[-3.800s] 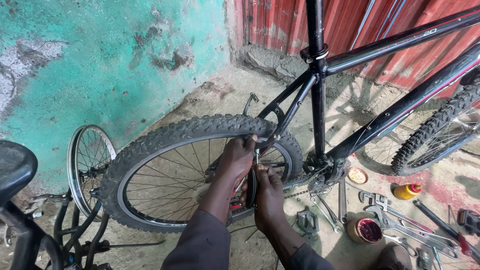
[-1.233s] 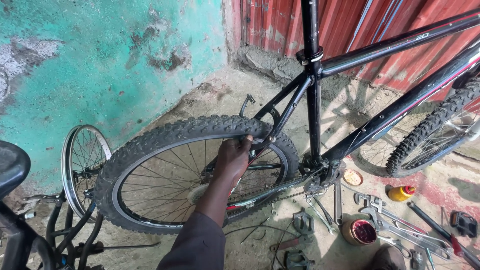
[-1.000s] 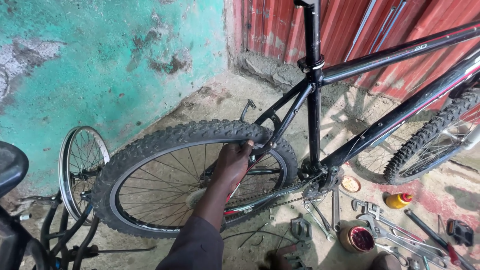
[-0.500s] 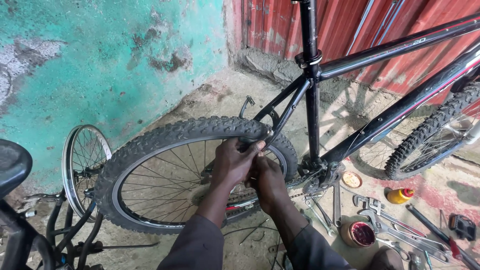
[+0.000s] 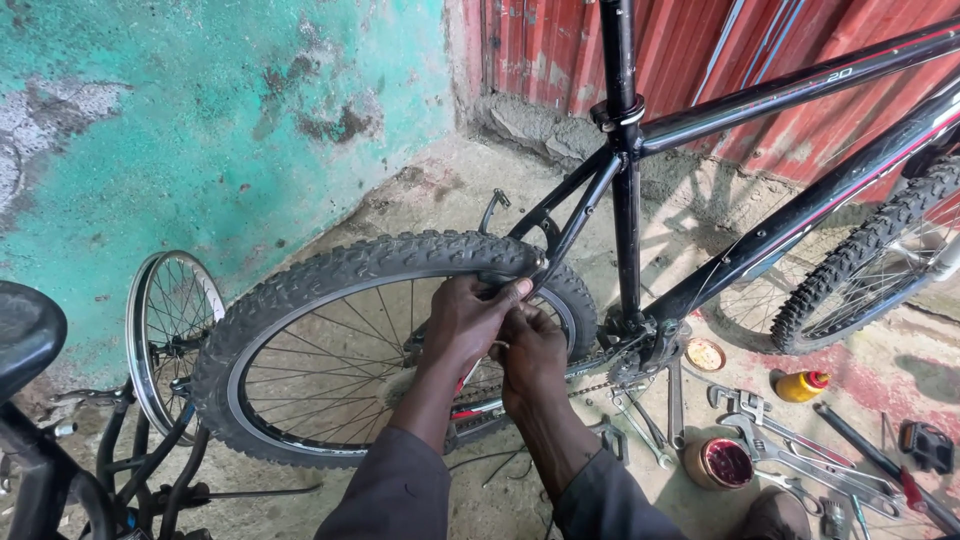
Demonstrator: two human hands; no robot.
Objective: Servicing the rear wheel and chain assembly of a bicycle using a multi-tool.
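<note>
A black bicycle frame [image 5: 760, 95] stands over its rear wheel, which has a knobby black tyre [image 5: 330, 275] and a silver spoked rim. My left hand [image 5: 468, 318] reaches through to the rim's top and grips the rear brake arm [image 5: 535, 268] where the seat stays meet the tyre. My right hand [image 5: 532, 352] is pressed against it just below, fingers curled on a small pale piece [image 5: 497, 345] between the two hands. What that piece is stays hidden. Both sleeves are grey.
Wrenches and pliers [image 5: 790, 450] lie on the concrete at right with a red-filled tin [image 5: 728, 463], a small lid [image 5: 705, 354] and a yellow bottle [image 5: 802, 385]. The front wheel [image 5: 870, 260] is at right. A bare rim [image 5: 170, 330] and black saddle [image 5: 25, 335] stand left, by a turquoise wall.
My right hand, out of view a second ago, has come up from below and joined the left at the brake. The left hand has stayed on the wheel's top.
</note>
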